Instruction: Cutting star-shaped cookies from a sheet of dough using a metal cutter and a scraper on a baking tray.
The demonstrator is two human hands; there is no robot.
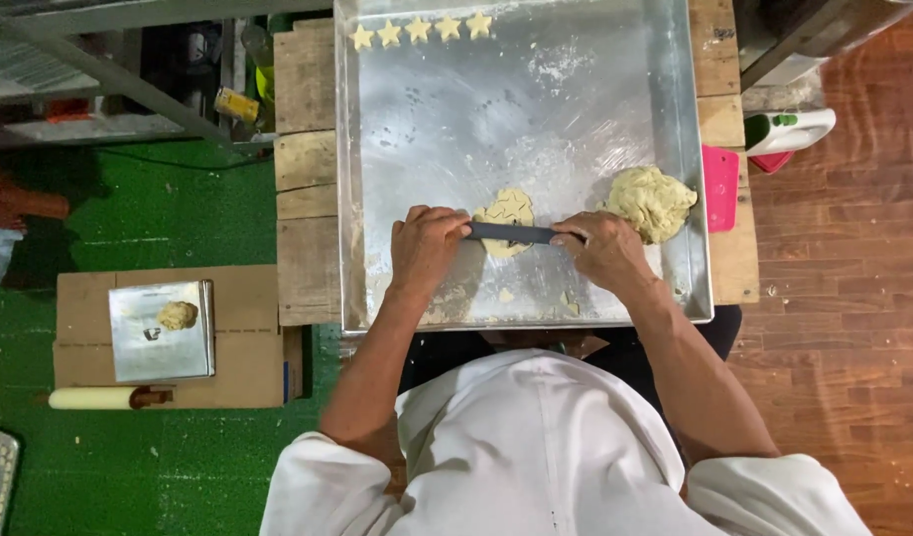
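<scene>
Both hands grip one dark flat strip (513,232) by its ends: the left hand (427,246) is closed on its left end, the right hand (600,248) on its right end. The strip lies across a flattened piece of dough (508,209), which sits between the two hands on the floured metal tray (456,119). A lump of dough (651,201) rests just beyond the right hand, and five star-shaped cutouts (419,30) line the tray's far edge, well apart from both hands.
</scene>
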